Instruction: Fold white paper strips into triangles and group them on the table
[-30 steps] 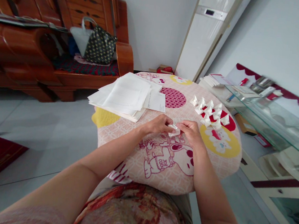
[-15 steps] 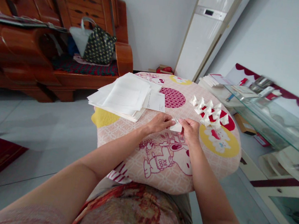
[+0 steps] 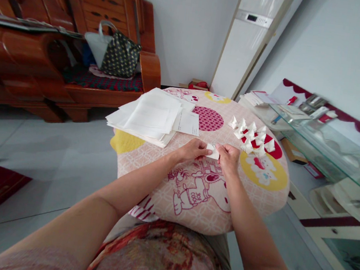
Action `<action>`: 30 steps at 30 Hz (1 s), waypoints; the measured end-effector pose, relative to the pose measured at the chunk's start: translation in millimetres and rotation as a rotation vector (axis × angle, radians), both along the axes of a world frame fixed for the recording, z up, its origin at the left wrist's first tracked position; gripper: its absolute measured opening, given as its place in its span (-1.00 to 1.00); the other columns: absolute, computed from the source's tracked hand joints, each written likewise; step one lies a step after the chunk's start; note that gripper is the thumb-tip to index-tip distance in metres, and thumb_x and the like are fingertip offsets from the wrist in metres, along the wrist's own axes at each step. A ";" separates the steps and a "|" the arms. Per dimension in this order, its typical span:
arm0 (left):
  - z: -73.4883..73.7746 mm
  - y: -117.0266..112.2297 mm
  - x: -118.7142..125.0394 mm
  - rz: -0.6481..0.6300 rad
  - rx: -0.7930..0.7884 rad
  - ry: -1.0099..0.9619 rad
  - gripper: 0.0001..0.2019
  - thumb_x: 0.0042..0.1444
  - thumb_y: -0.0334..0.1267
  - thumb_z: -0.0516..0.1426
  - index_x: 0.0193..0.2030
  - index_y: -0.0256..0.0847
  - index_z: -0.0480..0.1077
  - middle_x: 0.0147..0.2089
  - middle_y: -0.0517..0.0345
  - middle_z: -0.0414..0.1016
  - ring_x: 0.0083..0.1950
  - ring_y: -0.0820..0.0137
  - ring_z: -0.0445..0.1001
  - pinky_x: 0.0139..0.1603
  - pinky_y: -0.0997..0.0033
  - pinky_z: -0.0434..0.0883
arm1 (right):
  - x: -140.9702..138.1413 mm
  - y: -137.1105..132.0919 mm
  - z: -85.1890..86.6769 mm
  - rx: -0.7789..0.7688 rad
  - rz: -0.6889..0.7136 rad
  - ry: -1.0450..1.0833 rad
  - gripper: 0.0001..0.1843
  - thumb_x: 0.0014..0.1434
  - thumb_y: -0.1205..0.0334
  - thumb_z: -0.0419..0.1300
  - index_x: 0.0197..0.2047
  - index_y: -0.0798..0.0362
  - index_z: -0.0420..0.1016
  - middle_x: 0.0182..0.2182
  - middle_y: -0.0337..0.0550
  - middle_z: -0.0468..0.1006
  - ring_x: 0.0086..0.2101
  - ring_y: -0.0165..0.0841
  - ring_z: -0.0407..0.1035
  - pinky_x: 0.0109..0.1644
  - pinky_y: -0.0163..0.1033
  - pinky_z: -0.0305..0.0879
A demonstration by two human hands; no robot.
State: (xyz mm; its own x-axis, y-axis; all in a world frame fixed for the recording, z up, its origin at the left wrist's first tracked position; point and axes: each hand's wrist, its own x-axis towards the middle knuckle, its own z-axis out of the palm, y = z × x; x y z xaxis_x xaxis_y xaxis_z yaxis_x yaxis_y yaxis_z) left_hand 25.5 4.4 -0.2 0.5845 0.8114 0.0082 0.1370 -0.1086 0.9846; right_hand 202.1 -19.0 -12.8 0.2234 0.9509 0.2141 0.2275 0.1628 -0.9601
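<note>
Between my two hands is a small piece of folded white paper (image 3: pixel 212 151), just above the near middle of the table. My left hand (image 3: pixel 194 149) pinches its left edge, and my right hand (image 3: pixel 228 156) pinches its right edge. The fingers partly cover the paper, so its exact folds are hard to make out. Beyond my right hand stand several folded white paper shapes (image 3: pixel 249 144) with pointed tips, grouped closely. To the far left of my hands lies a stack of white paper sheets (image 3: pixel 151 116), some with faint print.
A patterned cloth covers the round table (image 3: pixel 161 181). At the right is a glass-topped stand (image 3: pixel 332 145) with cups and papers. A wooden bench (image 3: pixel 106 95) holding a dark patterned bag (image 3: pixel 121 55) is at the back left. A white upright cabinet unit (image 3: pixel 240 41) stands behind.
The paper's front edge has shifted slightly in my fingers, and its visible face looks a little smaller. Both hands stay in nearly the same place.
</note>
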 end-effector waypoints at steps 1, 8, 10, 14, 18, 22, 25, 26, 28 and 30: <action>-0.4 0.7 0.0 0.013 0.011 0.010 -0.54 0.16 0.06 0.27 -0.56 -0.24 0.31 -0.63 0.26 0.32 -0.60 0.55 0.21 -0.54 0.50 0.13 | -0.8 -0.3 1.0 -0.011 0.000 0.008 -0.58 0.07 -0.05 0.30 -0.64 -0.04 0.28 -0.79 -0.36 0.21 -0.76 -0.48 0.09 -0.75 -0.34 -0.04; -5.2 6.7 -2.8 0.114 0.109 0.032 -0.64 0.22 -0.14 0.21 -0.55 -0.23 0.31 -0.62 0.28 0.29 -0.59 0.57 0.16 -0.52 0.50 0.08 | -1.0 -8.1 18.7 -0.206 0.220 0.237 -0.53 -0.07 -0.20 0.41 -0.55 0.00 0.39 -0.71 -0.27 0.42 -0.75 -0.48 0.21 -0.76 -0.38 0.07; -5.4 7.1 -4.0 0.129 0.096 0.012 -0.66 0.23 -0.15 0.20 -0.52 -0.23 0.31 -0.61 0.28 0.28 -0.59 0.57 0.16 -0.52 0.50 0.08 | 1.0 -10.1 22.0 -0.254 0.316 0.250 -0.51 -0.11 -0.21 0.43 -0.52 0.03 0.43 -0.68 -0.23 0.48 -0.73 -0.46 0.28 -0.73 -0.38 0.15; -5.2 7.0 -4.8 0.131 0.116 0.035 -0.67 0.23 -0.16 0.21 -0.51 -0.23 0.31 -0.61 0.29 0.28 -0.58 0.57 0.16 -0.52 0.51 0.07 | 2.5 -11.6 22.1 -0.326 0.423 0.177 -0.55 -0.14 -0.15 0.45 -0.56 0.04 0.45 -0.73 -0.27 0.43 -0.76 -0.49 0.21 -0.75 -0.39 0.10; -4.8 7.4 -4.7 0.122 0.141 0.056 -0.68 0.22 -0.17 0.21 -0.52 -0.22 0.31 -0.61 0.29 0.28 -0.58 0.57 0.17 -0.52 0.51 0.07 | 1.4 -11.4 19.0 -0.262 0.360 0.116 -0.60 -0.10 -0.07 0.42 -0.61 0.02 0.41 -0.82 -0.37 0.27 -0.80 -0.57 0.01 -0.76 -0.42 -0.12; -3.4 8.2 -6.7 0.117 0.160 0.073 -0.68 0.23 -0.17 0.20 -0.51 -0.23 0.32 -0.60 0.27 0.30 -0.57 0.56 0.18 -0.51 0.51 0.08 | 2.0 -11.5 18.8 -0.271 0.379 0.114 -0.58 -0.08 -0.13 0.42 -0.60 0.01 0.43 -0.83 -0.38 0.24 -0.80 -0.57 -0.02 -0.76 -0.41 -0.14; -2.5 8.7 -8.3 0.079 0.176 0.082 -0.67 0.23 -0.14 0.19 -0.52 -0.23 0.33 -0.60 0.27 0.29 -0.58 0.56 0.17 -0.52 0.49 0.07 | 3.5 -10.6 19.8 -0.295 0.413 0.169 -0.50 -0.10 -0.24 0.43 -0.57 0.02 0.45 -0.74 -0.27 0.41 -0.76 -0.49 0.19 -0.73 -0.37 0.09; -2.3 8.6 -8.4 0.050 0.183 0.085 -0.65 0.22 -0.12 0.19 -0.53 -0.24 0.33 -0.61 0.28 0.28 -0.58 0.57 0.15 -0.52 0.49 0.06 | 3.9 -10.1 19.9 -0.279 0.403 0.188 -0.49 -0.11 -0.26 0.43 -0.57 0.02 0.44 -0.71 -0.24 0.45 -0.74 -0.47 0.25 -0.71 -0.36 0.16; -2.2 8.1 -8.0 -0.004 0.197 0.089 -0.61 0.20 -0.09 0.22 -0.57 -0.24 0.31 -0.63 0.30 0.24 -0.59 0.58 0.12 -0.53 0.49 0.03 | 4.3 -9.1 19.5 -0.230 0.356 0.195 -0.48 -0.13 -0.25 0.45 -0.59 0.01 0.41 -0.70 -0.25 0.46 -0.72 -0.45 0.29 -0.69 -0.36 0.19; -2.4 7.0 -7.0 -0.034 0.184 0.097 -0.58 0.17 -0.06 0.25 -0.60 -0.23 0.29 -0.65 0.30 0.23 -0.60 0.58 0.10 -0.53 0.49 0.02 | 4.1 -8.4 18.2 -0.197 0.308 0.163 -0.48 -0.13 -0.21 0.46 -0.63 0.00 0.38 -0.75 -0.29 0.39 -0.75 -0.47 0.23 -0.72 -0.38 0.12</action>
